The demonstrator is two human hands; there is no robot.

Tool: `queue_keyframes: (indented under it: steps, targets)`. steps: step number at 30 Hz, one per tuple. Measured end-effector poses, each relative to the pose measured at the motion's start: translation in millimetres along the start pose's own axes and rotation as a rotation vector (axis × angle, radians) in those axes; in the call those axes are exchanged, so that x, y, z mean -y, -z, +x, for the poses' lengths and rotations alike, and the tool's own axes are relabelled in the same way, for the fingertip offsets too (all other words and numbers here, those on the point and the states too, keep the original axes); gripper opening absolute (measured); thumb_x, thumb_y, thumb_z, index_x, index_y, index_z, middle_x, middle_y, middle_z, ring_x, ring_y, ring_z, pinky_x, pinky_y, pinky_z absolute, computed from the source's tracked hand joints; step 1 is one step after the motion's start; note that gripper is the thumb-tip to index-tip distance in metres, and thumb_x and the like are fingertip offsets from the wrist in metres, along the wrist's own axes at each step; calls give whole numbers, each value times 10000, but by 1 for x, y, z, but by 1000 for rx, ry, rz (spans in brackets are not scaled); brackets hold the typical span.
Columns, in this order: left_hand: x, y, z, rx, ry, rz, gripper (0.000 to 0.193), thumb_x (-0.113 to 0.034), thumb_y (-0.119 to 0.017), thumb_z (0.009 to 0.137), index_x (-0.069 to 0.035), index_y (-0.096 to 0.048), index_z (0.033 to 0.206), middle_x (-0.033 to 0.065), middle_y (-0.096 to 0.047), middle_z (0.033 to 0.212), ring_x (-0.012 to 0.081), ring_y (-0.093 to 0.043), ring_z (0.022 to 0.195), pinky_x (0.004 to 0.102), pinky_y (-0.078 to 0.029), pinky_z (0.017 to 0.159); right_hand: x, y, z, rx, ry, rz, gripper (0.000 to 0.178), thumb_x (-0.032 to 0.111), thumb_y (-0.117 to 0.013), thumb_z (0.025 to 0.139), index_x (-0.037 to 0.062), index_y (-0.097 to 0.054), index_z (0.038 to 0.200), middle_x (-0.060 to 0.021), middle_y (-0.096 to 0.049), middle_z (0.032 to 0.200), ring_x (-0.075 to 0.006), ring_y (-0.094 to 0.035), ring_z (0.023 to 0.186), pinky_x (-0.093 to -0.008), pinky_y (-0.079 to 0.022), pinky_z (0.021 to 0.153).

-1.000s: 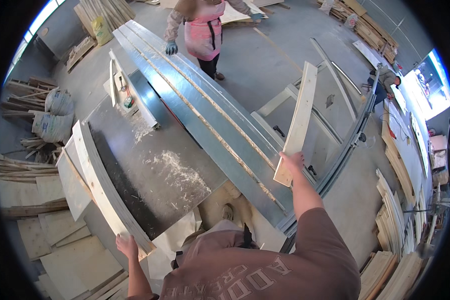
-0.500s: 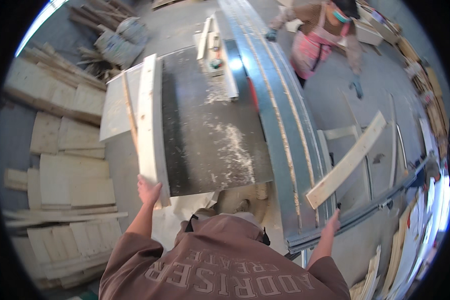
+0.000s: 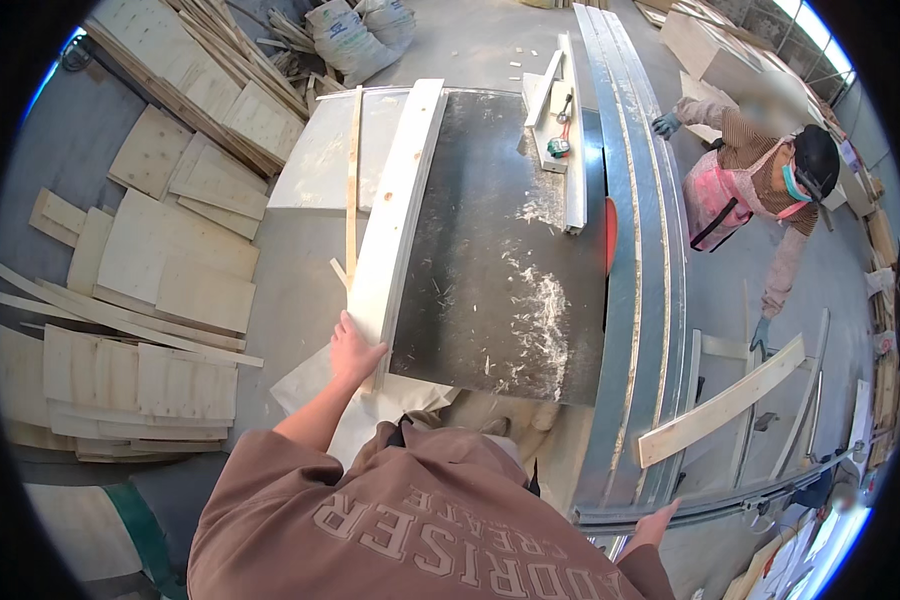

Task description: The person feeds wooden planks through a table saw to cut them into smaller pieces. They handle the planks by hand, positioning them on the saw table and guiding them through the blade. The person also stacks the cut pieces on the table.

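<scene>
My left hand (image 3: 356, 352) grips the near end of a long pale stack of wooden boards (image 3: 400, 200) lying along the left side of the dark saw table (image 3: 470, 260). Its thumb is on the right edge and its fingers on the left. On the right, my right hand (image 3: 650, 527) is beside the near rail of the grey sliding table (image 3: 625, 400), a finger stretched out and nothing visible in it. Just beyond it, a short plank (image 3: 722, 400) lies slanted across the sliding table and a metal frame. A co-worker's gloved hand (image 3: 760, 336) is close to its far end.
The co-worker (image 3: 740, 190) leans over the sliding table's far side. A red guard piece (image 3: 611, 236) stands by the slot. A fence (image 3: 576, 150) with a tape measure (image 3: 558, 147) lies at the back. Sawdust (image 3: 545, 320) covers the table. Stacked panels (image 3: 185, 250) fill the left floor.
The whole view has swung, so the tables appear farther right. The co-worker has bent down and reached toward the short plank. My left hand stays on the boards.
</scene>
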State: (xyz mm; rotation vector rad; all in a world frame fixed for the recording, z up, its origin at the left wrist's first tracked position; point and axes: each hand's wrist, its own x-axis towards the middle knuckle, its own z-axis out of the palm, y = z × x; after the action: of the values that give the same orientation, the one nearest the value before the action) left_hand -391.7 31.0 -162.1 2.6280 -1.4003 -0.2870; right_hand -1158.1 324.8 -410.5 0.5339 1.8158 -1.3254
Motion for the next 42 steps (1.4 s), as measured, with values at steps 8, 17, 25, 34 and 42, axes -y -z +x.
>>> queue_keyframes:
  steps: [8, 17, 25, 34, 42]
  targets:
    - [-4, 34, 1, 14, -22, 33, 1091, -360, -853, 724, 29, -272, 1562, 270, -555, 1383, 465, -580, 1264, 507, -531, 1050, 46, -78, -57, 135, -6, 118, 1082, 801, -534, 937, 68, -286, 1694, -136, -300, 1748, -373, -315, 1570, -563, -212, 1293]
    - [-19, 76, 26, 127, -4, 74, 1147, -435, -853, 737, 27, -244, 1593, 271, -550, 1400, 447, -578, 1270, 509, -516, 1072, 107, -160, -138, 120, 86, 79, 1077, 732, -663, 909, 14, -355, 1649, -163, -391, 1690, -375, -431, 1490, -538, -304, 1269]
    - [12, 114, 7, 201, -182, 52, 1335, -477, -885, 722, 68, -104, 1657, 300, -404, 1580, 457, -474, 1405, 499, -452, 1166, 2, -329, -281, 268, 980, -573, 355, 239, -803, 972, 8, -638, 1185, -94, -695, 1106, -199, -661, 958, -363, -546, 882]
    - [23, 118, -9, 228, -141, -78, 1379, -434, -921, 705, 99, -68, 1649, 344, -371, 1600, 503, -490, 1367, 512, -471, 1142, -106, -425, -521, 1314, 923, -1083, 353, 244, -790, 925, 5, -676, 1158, -156, -713, 1139, -295, -709, 973, -410, -573, 883]
    - [46, 126, -16, 239, -305, -39, 1417, -382, -971, 630, 91, -102, 1645, 332, -297, 1653, 518, -480, 1371, 513, -470, 1147, -152, -427, -555, 1324, 800, -1103, 297, 207, -794, 937, -13, -681, 1101, -132, -749, 977, -210, -725, 840, -372, -579, 790]
